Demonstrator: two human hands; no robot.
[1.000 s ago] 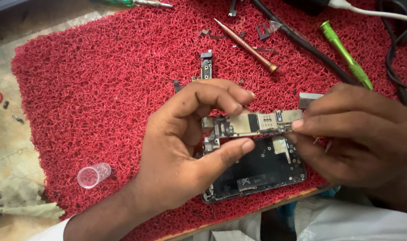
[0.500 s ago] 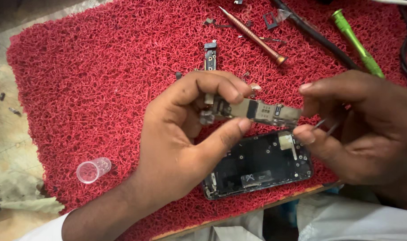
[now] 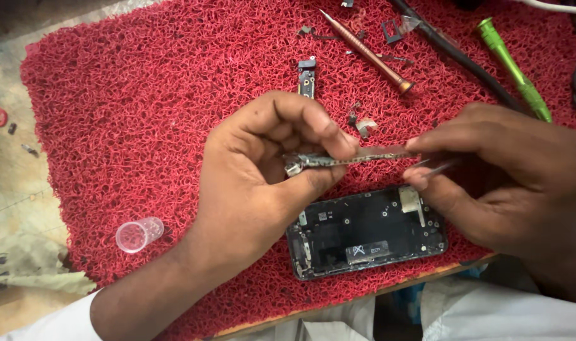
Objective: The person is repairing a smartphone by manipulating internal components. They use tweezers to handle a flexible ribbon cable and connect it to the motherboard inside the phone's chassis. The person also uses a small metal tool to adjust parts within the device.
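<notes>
Above the red mat (image 3: 142,126), the left hand (image 3: 262,177) pinches a narrow circuit board (image 3: 351,158) edge-on between thumb and fingers. The right hand (image 3: 496,170) grips thin tweezers (image 3: 436,167) touching the board's right end, just above the opened phone shell (image 3: 367,230).

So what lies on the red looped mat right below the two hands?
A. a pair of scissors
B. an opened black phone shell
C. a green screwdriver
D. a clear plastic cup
B: the opened black phone shell lies on the red looped mat directly under the left hand and right hand, which hold a thin circuit board edge-on above it.
</notes>
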